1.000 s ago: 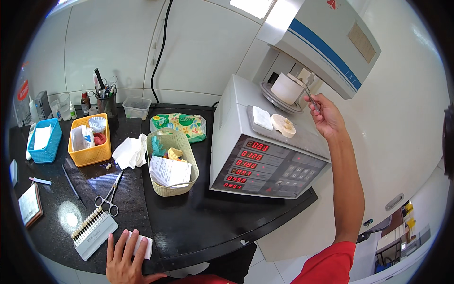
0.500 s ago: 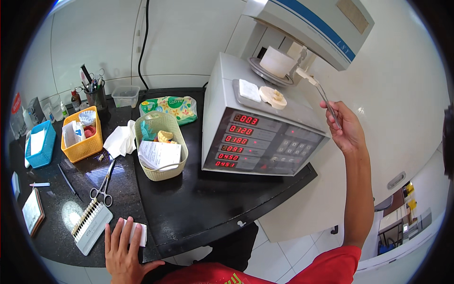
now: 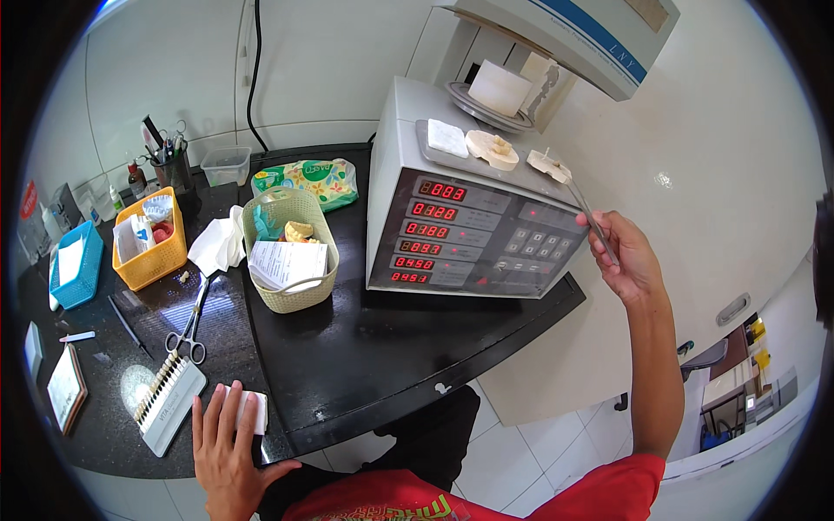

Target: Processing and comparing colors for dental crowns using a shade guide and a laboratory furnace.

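My right hand [image 3: 627, 259] is closed around metal tweezers [image 3: 599, 227], beside the front right corner of a grey dental furnace [image 3: 391, 226]. The tweezers' tips reach a small off-white firing tray [image 3: 549, 166] with a thin peg on it. This tray is at the right end of the metal plate on the furnace top; whether it bears fully on the plate I cannot tell. Left of it are a round cream disc [image 3: 492, 149] with small pieces on it and a white square pad [image 3: 446, 137]. My left hand [image 3: 230, 447] lies flat, fingers spread, over a folded white cloth [image 3: 252, 410] at the counter edge.
Behind the plate, a white block [image 3: 499, 89] stands on the round furnace platform, under the raised furnace head [image 3: 591, 39]. A tooth shade guide [image 3: 174, 408], scissor-handled forceps [image 3: 188, 334], a cream basket [image 3: 300, 300], an orange basket [image 3: 155, 276] and a blue basket [image 3: 78, 282] occupy the left counter.
My right hand has moved down, bringing the tweezers and small firing tray from beside the white block to the plate's right end. My left hand stays on the cloth. The view has shifted slightly.
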Tool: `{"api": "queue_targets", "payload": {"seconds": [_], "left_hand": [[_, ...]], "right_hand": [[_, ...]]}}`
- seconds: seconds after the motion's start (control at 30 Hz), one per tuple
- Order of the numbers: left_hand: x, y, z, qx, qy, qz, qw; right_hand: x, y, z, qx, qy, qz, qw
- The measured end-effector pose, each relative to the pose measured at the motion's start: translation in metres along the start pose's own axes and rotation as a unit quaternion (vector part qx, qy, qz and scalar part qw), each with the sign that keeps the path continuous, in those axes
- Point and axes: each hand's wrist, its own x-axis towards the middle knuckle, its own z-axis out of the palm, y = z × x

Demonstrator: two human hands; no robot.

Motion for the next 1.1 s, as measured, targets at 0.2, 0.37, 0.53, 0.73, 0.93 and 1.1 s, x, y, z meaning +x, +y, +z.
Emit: {"api": "queue_targets", "payload": {"seconds": [0.2,0.37,0.53,0.73,0.93,1.1], "left_hand": [[0.0,0.002,-0.003,-0.003,-0.001,-0.005,1.0],[-0.002,0.001,-0.005,-0.001,-0.002,-0.007,1.0],[0.003,0.001,0.005,-0.01,0.001,0.008,1.0],[-0.001,0.002,-0.004,-0.009,-0.004,-0.009,1.0],[0.0,0.001,-0.004,-0.011,-0.005,-0.004,1.0],[-0.001,0.0,-0.003,-0.011,0.0,0.001,1.0]], "right_hand": [[0.0,0.001,0.002,0.022,0.014,0.019,0.999],[-0.002,-0.002,0.003,0.055,0.006,0.042,0.998],[-0.008,-0.004,-0.001,0.047,0.027,0.054,0.997],[-0.007,-0.008,0.004,0.041,0.015,0.058,0.997],[-0.011,-0.013,-0.001,0.035,0.017,0.066,0.997],[-0.008,-0.017,-0.005,0.029,0.021,0.064,0.997]]}}
